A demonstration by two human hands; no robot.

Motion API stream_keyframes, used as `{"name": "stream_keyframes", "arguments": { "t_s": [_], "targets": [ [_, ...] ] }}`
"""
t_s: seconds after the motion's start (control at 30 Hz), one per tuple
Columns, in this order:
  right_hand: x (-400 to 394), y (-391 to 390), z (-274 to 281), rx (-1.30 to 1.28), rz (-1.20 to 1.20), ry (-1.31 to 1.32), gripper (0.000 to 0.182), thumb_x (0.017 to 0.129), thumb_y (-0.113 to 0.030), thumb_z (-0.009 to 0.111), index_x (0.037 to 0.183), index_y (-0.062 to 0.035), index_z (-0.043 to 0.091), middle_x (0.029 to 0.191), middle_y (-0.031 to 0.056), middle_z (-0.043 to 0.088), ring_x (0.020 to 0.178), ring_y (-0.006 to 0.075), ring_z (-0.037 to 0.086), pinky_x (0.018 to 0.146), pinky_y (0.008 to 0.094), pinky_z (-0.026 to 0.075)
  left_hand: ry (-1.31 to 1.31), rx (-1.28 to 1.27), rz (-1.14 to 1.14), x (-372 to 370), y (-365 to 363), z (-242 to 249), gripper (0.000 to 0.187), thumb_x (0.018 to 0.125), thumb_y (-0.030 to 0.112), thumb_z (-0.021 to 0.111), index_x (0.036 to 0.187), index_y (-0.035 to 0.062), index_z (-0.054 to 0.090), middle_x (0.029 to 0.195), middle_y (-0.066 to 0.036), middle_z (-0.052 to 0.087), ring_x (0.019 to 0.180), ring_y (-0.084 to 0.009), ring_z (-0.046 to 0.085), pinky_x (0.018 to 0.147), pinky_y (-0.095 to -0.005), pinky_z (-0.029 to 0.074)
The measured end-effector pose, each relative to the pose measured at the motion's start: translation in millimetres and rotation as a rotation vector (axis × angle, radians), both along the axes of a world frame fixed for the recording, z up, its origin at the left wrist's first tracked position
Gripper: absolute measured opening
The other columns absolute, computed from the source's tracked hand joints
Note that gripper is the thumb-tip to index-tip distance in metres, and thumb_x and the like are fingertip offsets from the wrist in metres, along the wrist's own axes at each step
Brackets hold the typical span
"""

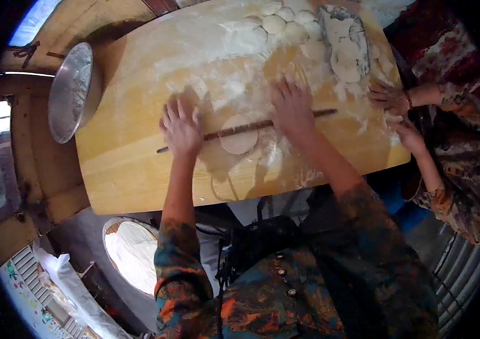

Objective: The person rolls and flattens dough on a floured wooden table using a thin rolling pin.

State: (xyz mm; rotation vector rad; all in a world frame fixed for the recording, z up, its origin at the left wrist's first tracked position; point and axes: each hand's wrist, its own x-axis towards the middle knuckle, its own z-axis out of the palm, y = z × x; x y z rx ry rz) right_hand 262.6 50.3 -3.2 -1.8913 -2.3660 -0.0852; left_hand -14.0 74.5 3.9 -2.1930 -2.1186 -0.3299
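Observation:
A thin dark rolling pin (pixel 230 132) lies slightly slanted across a flattened round of dough (pixel 239 144) on the floured wooden board (pixel 127 169). My left hand (pixel 182 127) rests palm down over the pin's left part, its fingers stretched out and spread. Toward the right part of the pin, my right hand (pixel 293 107) also presses palm down, with its fingers extended forward. Neither hand wraps its fingers round the pin. The dough shows on both sides of the pin, between my hands.
Several dough rounds (pixel 274 24) lie at the board's far side, beside a long dough piece on dark sheeting (pixel 346 48). A co-worker's hands (pixel 389 96) are at the right edge. A metal bowl (pixel 71 93) stands left; a round tray with white cloth (pixel 132 254) sits below.

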Motion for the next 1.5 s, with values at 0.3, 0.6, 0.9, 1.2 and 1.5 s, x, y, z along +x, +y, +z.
{"name": "stream_keyframes", "arguments": {
  "t_s": [0.3, 0.6, 0.9, 1.2, 1.5],
  "targets": [
    [29, -85, 11, -0.274, 0.121, 0.003, 0.07, 0.081, -0.04, 0.063, 0.139, -0.0061, 0.044, 0.147, 0.017, 0.038, 0.135, 0.0362, 0.034, 0.108, 0.0542, 0.027, -0.02, -0.153, -0.171, 30, -118, -2, 0.064, 0.09, 0.038, 0.053, 0.144, 0.0082, 0.036, 0.149, -0.016, 0.034, 0.139, -0.0338, 0.029, 0.111, -0.0503, 0.021],
    [39, -52, 15, -0.217, 0.266, 0.142, 0.063, 0.078, -0.022, 0.067, 0.135, -0.005, 0.046, 0.138, 0.0199, 0.046, 0.129, 0.0341, 0.041, 0.107, 0.0512, 0.033, -0.546, -0.447, -0.238, 53, -70, -4, 0.037, 0.088, 0.033, 0.06, 0.116, 0.0088, 0.057, 0.115, -0.021, 0.058, 0.088, -0.0396, 0.062, 0.073, -0.0477, 0.05],
    [22, -84, 2, -0.135, 0.048, 0.016, 0.061, 0.077, -0.036, 0.064, 0.128, -0.0048, 0.053, 0.141, 0.0164, 0.043, 0.13, 0.0338, 0.039, 0.11, 0.0517, 0.025, 0.059, -0.186, -0.093, -1, -110, -17, 0.04, 0.091, 0.031, 0.052, 0.126, 0.0121, 0.055, 0.132, -0.017, 0.049, 0.12, -0.0359, 0.044, 0.101, -0.0522, 0.031],
    [26, -104, 21, -0.271, 0.175, -0.098, 0.071, 0.081, -0.044, 0.061, 0.14, -0.0088, 0.043, 0.148, 0.0168, 0.036, 0.137, 0.0352, 0.031, 0.111, 0.0547, 0.023, -0.05, -0.199, -0.191, 2, -126, -2, 0.06, 0.094, 0.04, 0.044, 0.147, 0.0132, 0.034, 0.153, -0.016, 0.03, 0.141, -0.0343, 0.026, 0.113, -0.0531, 0.015],
    [28, -25, -5, -0.179, 0.238, 0.107, 0.057, 0.079, -0.027, 0.067, 0.127, -0.0004, 0.053, 0.145, 0.0165, 0.04, 0.135, 0.0323, 0.034, 0.112, 0.051, 0.023, -0.445, -0.391, -0.291, 41, -46, 15, 0.031, 0.088, 0.027, 0.061, 0.115, 0.0107, 0.06, 0.115, -0.014, 0.06, 0.102, -0.0336, 0.059, 0.089, -0.0435, 0.045]
  ]
}}
